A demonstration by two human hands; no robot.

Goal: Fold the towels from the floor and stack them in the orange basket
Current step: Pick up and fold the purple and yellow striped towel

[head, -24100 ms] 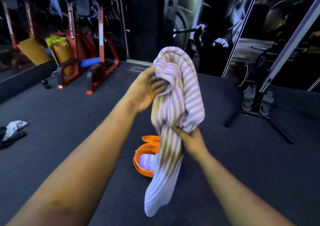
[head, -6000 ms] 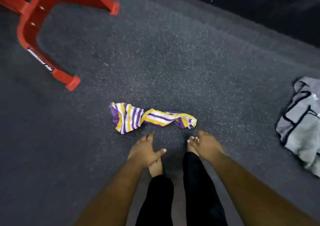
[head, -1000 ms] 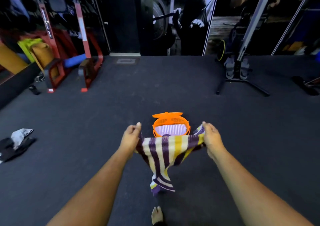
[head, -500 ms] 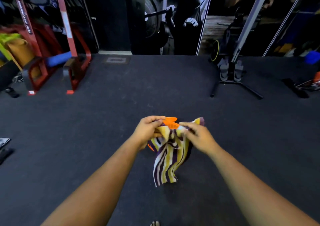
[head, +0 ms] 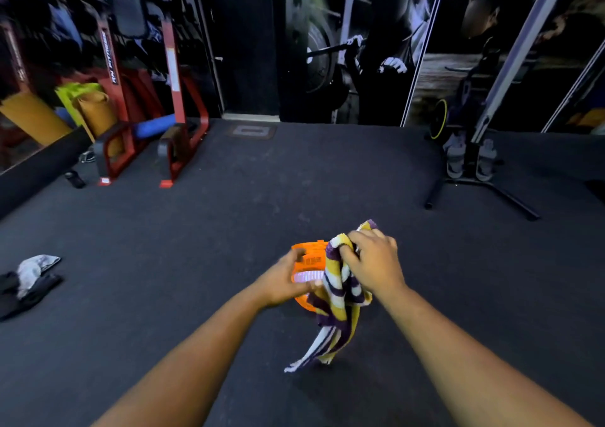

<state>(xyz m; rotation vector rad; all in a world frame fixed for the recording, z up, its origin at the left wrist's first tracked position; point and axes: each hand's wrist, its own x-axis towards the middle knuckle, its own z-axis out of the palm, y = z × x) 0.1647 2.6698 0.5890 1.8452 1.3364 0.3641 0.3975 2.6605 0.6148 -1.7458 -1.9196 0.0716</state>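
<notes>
Bunching striped towel (head: 340, 295), formerly spread.

Far left, as I saw it: a red rack (head: 176, 105) stood beside rolled mats (head: 95, 112).
Left floor: grey and black clothes (head: 29, 279) lay heaped.
Right: a black stand (head: 471, 171) stood before wall murals (head: 360, 49).

The left hand (head: 288, 279) is motion-blurred, so whether its fingers (head: 299, 256) touch the striped towel (head: 340, 299) just beside them is unclear. Behind both hands, most of the orange basket (head: 307, 256) is hidden. The right hand (head: 373, 262) buries its fingertips in the towel's folds.
</notes>
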